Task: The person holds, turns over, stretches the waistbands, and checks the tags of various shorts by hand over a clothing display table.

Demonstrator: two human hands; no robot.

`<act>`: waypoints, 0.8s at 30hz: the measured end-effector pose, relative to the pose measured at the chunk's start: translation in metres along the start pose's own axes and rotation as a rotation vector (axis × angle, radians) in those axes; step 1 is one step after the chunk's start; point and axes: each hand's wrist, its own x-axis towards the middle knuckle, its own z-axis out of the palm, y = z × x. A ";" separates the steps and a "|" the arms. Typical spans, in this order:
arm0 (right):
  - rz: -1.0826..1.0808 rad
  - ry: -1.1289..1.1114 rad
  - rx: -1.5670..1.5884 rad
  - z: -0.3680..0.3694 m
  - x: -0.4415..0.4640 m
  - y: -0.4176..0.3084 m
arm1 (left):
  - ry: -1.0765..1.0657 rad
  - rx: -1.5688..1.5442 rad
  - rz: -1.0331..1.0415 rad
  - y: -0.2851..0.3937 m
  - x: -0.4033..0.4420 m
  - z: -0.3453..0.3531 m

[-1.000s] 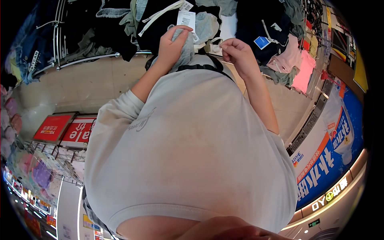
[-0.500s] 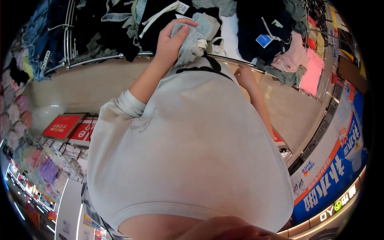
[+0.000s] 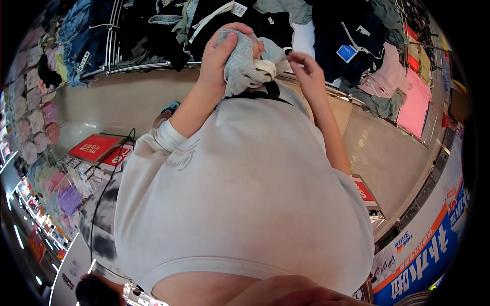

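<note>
At the top centre, my left hand (image 3: 215,60) is closed round a bunched grey garment (image 3: 239,66), with the thumb over the cloth. A cream band or cord (image 3: 265,71) is looped at the garment's right side. Just right of the bundle is my right hand (image 3: 310,71), raised with its fingers loosely bent and partly apart; nothing shows between them. Pale cloth lies between the bundle and this hand. Dark clothes lie beyond both hands, one with a white drawstring and a white tag (image 3: 239,8).
A metal rail (image 3: 138,69) edges the clothes display. Further right are navy clothing with a blue tag (image 3: 346,52) and a pink garment (image 3: 416,104). Red signs (image 3: 97,148) stand at the left. Part of another person, dark-haired, shows at the bottom left (image 3: 97,289).
My left hand has gathered the grey garment into a bundle, and the cream band now shows more. My right hand dropped away from the cloth, then rose back beside it. The view has shifted.
</note>
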 end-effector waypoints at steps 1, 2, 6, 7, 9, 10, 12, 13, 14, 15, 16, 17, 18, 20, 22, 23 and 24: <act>-0.061 0.061 0.125 0.006 0.002 -0.014 | -0.050 -0.041 0.011 -0.001 -0.003 0.002; -0.065 0.060 0.134 0.011 0.003 -0.030 | -0.052 -0.032 0.011 -0.002 -0.005 0.003; -0.536 -0.143 0.004 0.031 -0.001 -0.072 | -0.256 -0.261 -0.039 -0.005 -0.016 0.019; -0.580 -0.239 -0.043 0.033 -0.004 -0.078 | -0.336 -0.296 -0.043 -0.005 -0.019 0.025; -0.353 -0.431 0.160 0.028 -0.010 -0.076 | -0.349 -0.288 -0.054 -0.008 -0.025 0.027; -0.306 -0.553 0.050 0.023 -0.008 -0.067 | -0.361 -0.282 -0.067 -0.008 -0.027 0.026; -0.273 -0.630 -0.034 0.021 -0.016 -0.064 | -0.379 -0.271 -0.079 -0.006 -0.029 0.028; -0.278 -0.627 -0.034 0.019 -0.022 -0.067 | -0.313 -0.269 -0.069 -0.006 -0.032 0.030; -0.226 -0.560 0.001 0.015 -0.028 -0.070 | -0.246 -0.268 -0.060 -0.006 -0.034 0.031; -0.173 -0.492 0.035 0.010 -0.033 -0.071 | -0.249 -0.269 -0.062 -0.006 -0.035 0.033; -0.168 -0.442 0.110 0.004 -0.035 -0.065 | -0.166 -0.321 -0.034 -0.005 -0.035 0.036; -0.169 -0.438 0.110 0.000 -0.037 -0.065 | -0.081 -0.372 -0.007 -0.002 -0.034 0.038; -0.227 -0.389 0.191 -0.003 -0.038 -0.066 | -0.037 -0.339 -0.067 0.007 -0.036 0.040; -0.324 -0.337 0.267 -0.010 -0.039 -0.068 | -0.085 -0.167 -0.118 0.014 -0.032 0.029; -0.363 -0.301 0.231 -0.015 -0.039 -0.071 | -0.054 0.035 -0.160 0.018 -0.031 0.036; -0.396 -0.270 0.190 -0.018 -0.039 -0.073 | -0.061 0.039 -0.162 0.019 -0.031 0.037; -0.422 -0.248 0.133 -0.021 -0.039 -0.075 | -0.014 0.108 -0.179 0.023 -0.030 0.036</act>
